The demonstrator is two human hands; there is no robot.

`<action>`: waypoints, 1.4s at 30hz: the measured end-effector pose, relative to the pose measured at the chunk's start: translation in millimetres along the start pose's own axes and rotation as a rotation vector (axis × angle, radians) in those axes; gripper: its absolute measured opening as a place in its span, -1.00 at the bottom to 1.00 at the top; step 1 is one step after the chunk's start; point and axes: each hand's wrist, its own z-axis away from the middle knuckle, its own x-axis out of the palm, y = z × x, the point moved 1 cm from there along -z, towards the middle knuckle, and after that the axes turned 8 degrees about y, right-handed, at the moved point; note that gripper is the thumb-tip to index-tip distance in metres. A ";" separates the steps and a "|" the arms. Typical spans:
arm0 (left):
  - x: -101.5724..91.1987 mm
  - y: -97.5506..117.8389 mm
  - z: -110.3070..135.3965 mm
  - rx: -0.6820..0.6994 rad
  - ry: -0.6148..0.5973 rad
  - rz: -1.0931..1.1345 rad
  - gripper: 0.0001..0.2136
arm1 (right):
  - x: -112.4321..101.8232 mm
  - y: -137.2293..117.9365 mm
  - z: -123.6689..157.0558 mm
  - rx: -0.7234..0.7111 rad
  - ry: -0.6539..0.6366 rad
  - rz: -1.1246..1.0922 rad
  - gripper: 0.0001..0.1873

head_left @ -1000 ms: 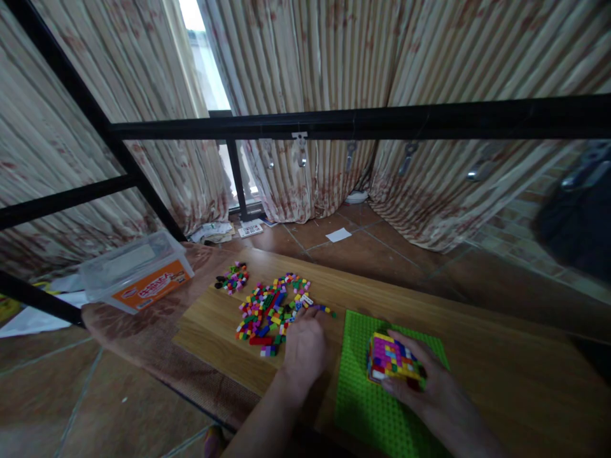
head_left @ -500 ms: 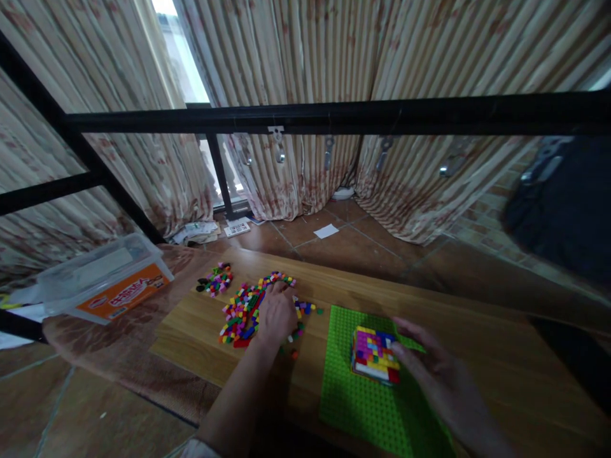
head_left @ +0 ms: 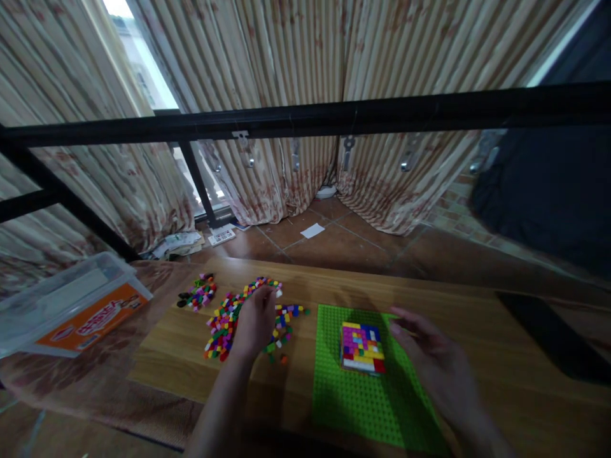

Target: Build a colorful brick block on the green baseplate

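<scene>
My left hand [head_left: 256, 321] is closed in a pinch over the pile of small coloured bricks [head_left: 224, 324], with a small white brick [head_left: 279, 293] at its fingertips. To the right, my right hand [head_left: 429, 356] hovers over the edge of the green baseplate [head_left: 334, 394], thumb and forefinger apart and nothing visible between them. On the baseplate sits a square block of stacked bricks [head_left: 361, 346], its top a patchwork of pink, yellow, blue, white and red. The right fingertips are just right of this block, not touching it.
A smaller heap of bricks [head_left: 199, 291] lies at the wooden table's [head_left: 167, 356] far left. Beyond it stands a clear plastic box [head_left: 71, 305] with an orange label. A dark flat object [head_left: 548, 337] lies at right. A black metal bar [head_left: 305, 121] crosses beyond the table.
My left hand has lifted from the pile, and a white brick now shows at its fingertips. My right hand has drawn slightly away from the brick block. The view has shifted right.
</scene>
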 end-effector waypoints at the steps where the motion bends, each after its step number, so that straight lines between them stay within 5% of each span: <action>1: 0.5 6.8 5.3 -0.099 -0.029 0.168 -0.80 | 0.7 -2.3 1.7 -0.012 0.032 -0.026 -0.63; 5: 12.5 33.0 33.6 -0.487 -0.140 0.722 -0.71 | 6.7 -16.1 14.3 -0.176 0.183 -0.062 -0.79; 7: 19.4 43.7 46.2 -0.561 -0.185 0.816 -0.68 | 11.7 -24.2 22.5 -0.258 0.133 -0.044 -0.83; 13: 29.5 66.1 71.8 -0.526 -0.472 0.820 -0.72 | 15.0 -45.7 40.3 -0.402 -0.174 -0.035 -0.76; 20: 40.6 74.5 95.9 -0.412 -0.691 0.698 -0.67 | -9.3 -42.4 47.6 -0.399 -0.442 0.050 -0.80; 23: 40.5 71.0 91.9 -0.353 -0.645 0.622 -0.65 | -28.1 -26.1 40.0 -0.289 -0.326 0.167 -0.84; 26: 36.1 62.4 78.7 -0.335 -0.408 0.569 -0.69 | -44.0 -11.0 28.6 -0.147 -0.135 0.213 -0.76; 30: 36.4 48.9 66.4 -0.366 -0.224 0.516 -0.80 | -46.5 -4.8 23.4 -0.098 -0.161 0.246 -0.69; 35: 48.2 38.6 68.5 -0.325 -0.242 0.448 -0.78 | -34.4 -11.9 28.2 -0.206 -0.307 0.311 -0.76; 42: 52.0 40.0 73.0 -0.270 -0.298 0.378 -0.78 | -19.3 -16.2 32.5 -0.341 -0.263 0.315 -0.81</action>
